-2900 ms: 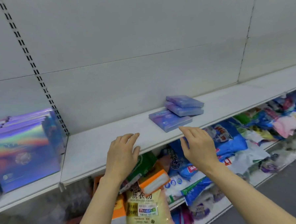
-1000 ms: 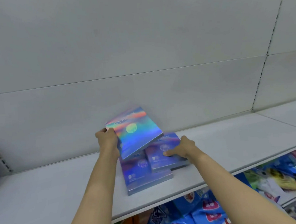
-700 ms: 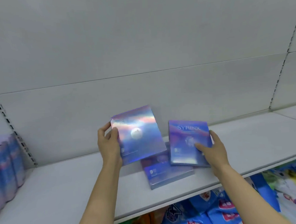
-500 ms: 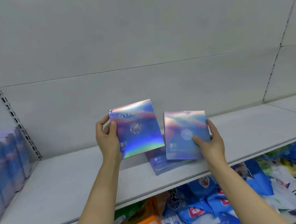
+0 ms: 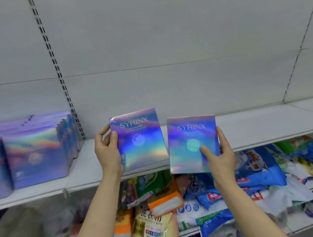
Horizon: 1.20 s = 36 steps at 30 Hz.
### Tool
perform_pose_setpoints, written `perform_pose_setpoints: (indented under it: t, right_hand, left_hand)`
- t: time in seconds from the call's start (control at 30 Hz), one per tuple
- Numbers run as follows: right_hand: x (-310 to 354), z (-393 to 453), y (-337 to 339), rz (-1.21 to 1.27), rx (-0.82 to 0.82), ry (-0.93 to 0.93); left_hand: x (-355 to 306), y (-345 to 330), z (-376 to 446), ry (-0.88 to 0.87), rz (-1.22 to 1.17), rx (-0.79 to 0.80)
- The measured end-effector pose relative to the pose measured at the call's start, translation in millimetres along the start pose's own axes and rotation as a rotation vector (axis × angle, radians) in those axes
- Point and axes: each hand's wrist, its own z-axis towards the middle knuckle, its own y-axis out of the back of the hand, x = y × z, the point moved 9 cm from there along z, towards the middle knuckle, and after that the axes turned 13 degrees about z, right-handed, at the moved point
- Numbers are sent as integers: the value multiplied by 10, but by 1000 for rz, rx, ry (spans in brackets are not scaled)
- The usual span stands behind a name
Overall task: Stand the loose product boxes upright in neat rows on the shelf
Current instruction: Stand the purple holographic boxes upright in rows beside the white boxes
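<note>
Two flat holographic blue-purple SYRINX boxes are held up in the air in front of the white shelf (image 5: 261, 129). My left hand (image 5: 107, 152) grips the left box (image 5: 140, 139) by its left edge, tilted slightly. My right hand (image 5: 219, 156) holds the right box (image 5: 189, 143) upright, thumb on its front and fingers along its right edge. A row of the same boxes (image 5: 36, 150) stands upright on the shelf at the far left. The third loose box is not visible.
A slotted upright rail (image 5: 59, 74) runs down the back panel beside the standing row. Below the shelf lies a lower shelf heaped with detergent bags (image 5: 254, 167) and an orange-and-yellow pouch (image 5: 153, 214). Another rail (image 5: 294, 65) is at the right.
Both hands picked a box each off the flat pile and raised them upright. The view has swung left, bringing the standing row into sight; the third box has dropped out of view.
</note>
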Motion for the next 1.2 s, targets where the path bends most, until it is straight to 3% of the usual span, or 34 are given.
perform_pose_setpoints:
  t: [0.37, 0.77, 1.07, 1.2]
  right_hand:
    - [40, -1370, -945, 4, 156, -56]
    - [-299, -2297, -2815, 123, 226, -29]
    - [-595, -2273, -3703, -156, 208, 97]
    - [-787, -2213, -3890, -226, 219, 62]
  left_hand:
    - [-263, 1867, -33, -28, 47, -122]
    - [-495, 3704, 1027, -38, 52, -181]
    - [-571, 4706, 1707, -92, 81, -239]
    - [-458, 4933, 1874, -86, 106, -264]
